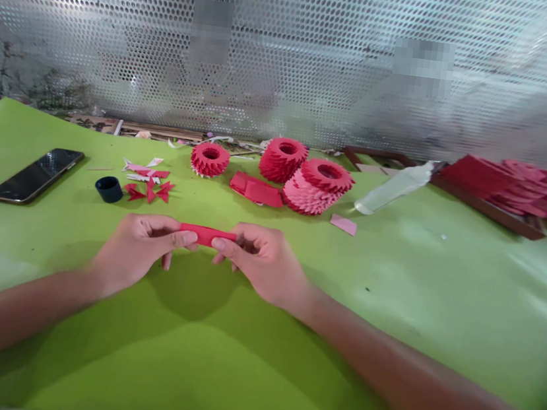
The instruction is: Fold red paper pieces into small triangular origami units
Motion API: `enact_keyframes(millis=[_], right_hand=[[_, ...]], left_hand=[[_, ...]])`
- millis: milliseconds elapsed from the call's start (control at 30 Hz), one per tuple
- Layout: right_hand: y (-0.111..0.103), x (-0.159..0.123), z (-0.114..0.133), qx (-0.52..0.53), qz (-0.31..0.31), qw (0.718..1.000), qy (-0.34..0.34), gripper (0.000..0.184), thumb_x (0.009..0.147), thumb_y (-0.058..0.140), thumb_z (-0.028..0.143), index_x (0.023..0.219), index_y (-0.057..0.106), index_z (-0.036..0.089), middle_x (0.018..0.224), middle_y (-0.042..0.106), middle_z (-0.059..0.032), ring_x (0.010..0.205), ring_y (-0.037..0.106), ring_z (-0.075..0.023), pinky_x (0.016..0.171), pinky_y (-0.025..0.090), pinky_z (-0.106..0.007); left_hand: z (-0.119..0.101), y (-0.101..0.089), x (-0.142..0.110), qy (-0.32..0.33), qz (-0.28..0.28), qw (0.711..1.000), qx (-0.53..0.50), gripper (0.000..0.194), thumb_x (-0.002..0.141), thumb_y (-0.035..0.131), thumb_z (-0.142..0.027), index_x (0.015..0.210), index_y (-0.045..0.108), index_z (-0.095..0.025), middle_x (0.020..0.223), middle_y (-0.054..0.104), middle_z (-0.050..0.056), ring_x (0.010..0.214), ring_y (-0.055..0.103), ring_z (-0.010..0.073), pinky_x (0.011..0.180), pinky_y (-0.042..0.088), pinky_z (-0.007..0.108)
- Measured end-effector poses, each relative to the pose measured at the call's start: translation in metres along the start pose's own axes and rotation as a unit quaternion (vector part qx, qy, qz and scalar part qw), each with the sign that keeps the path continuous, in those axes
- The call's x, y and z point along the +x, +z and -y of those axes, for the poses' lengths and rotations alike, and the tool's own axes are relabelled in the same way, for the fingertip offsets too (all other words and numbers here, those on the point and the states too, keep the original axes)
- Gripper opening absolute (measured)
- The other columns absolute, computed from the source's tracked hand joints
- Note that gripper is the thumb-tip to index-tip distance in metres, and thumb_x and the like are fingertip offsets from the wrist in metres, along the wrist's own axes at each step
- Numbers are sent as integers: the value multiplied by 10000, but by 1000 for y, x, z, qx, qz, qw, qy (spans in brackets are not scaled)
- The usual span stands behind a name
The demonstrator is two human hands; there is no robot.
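A folded strip of red paper (206,235) is stretched level between both hands, just above the green table cover. My left hand (141,245) pinches its left end, thumb on the near face. At the right end, my right hand (262,257) grips it the same way, thumb in front and fingers behind. Beyond the hands lie red folded paper pieces (257,190). Near them stand ring-shaped stacks of folded paper: a small red one (210,159), a taller red one (284,160) and a pink-and-red one (316,187).
A phone (35,174), a dark round cap (108,189) and loose red triangles (149,190) lie at left. A translucent bottle (395,188) lies at right beside a pink paper scrap (343,224). A brown tray (492,208) holds red paper. Perforated metal (292,54) closes off the back.
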State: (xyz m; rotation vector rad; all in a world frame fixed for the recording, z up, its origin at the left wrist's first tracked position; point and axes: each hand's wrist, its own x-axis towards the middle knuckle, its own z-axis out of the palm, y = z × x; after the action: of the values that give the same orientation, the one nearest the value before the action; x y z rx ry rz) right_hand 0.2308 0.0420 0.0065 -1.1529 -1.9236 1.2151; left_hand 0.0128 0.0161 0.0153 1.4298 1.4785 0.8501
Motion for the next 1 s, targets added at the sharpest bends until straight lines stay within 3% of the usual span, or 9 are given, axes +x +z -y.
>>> enact_keyframes(millis=[167, 400, 600, 833, 1000], right_hand=[[-2, 1, 1, -7, 1, 1000, -6, 415, 911, 624, 524, 781, 735, 146, 541, 558, 17, 412, 365, -64, 373, 232, -195], [-2, 1, 0, -5, -6, 1000, -3, 398, 901, 636, 514, 766, 729, 151, 542, 554, 20, 419, 359, -65, 379, 226, -198], [4, -1, 1, 4, 10, 1000, -14, 372, 912, 636, 482, 766, 730, 153, 571, 594, 6, 453, 408, -75, 409, 261, -205], [-1, 3, -2, 5, 6, 1000, -5, 361, 905, 646, 489, 782, 731, 160, 671, 697, -37, 483, 477, -84, 420, 308, -203], [-12, 8, -1, 18, -40, 999, 4, 321, 888, 666, 450, 779, 726, 155, 719, 733, -51, 480, 490, -80, 410, 330, -196]], left_hand=[[3, -1, 1, -15, -1, 1000, 16, 441, 745, 713, -619, 833, 782, -192, 506, 615, -13, 394, 362, 83, 398, 218, 215], [4, -2, 2, 7, 44, 998, -47, 395, 741, 766, -547, 905, 765, -188, 799, 751, 25, 501, 514, 80, 461, 364, 191], [5, 6, 1, 4, 78, 997, -5, 387, 765, 748, -507, 985, 785, -191, 782, 756, 35, 520, 525, 98, 452, 373, 199], [6, 3, 1, 12, 62, 998, -6, 407, 804, 700, -527, 1003, 781, -182, 843, 778, 60, 485, 536, 92, 419, 358, 192], [10, -9, 11, 13, 0, 1000, -11, 382, 811, 704, -515, 984, 771, -182, 880, 782, 59, 473, 543, 86, 470, 433, 213]])
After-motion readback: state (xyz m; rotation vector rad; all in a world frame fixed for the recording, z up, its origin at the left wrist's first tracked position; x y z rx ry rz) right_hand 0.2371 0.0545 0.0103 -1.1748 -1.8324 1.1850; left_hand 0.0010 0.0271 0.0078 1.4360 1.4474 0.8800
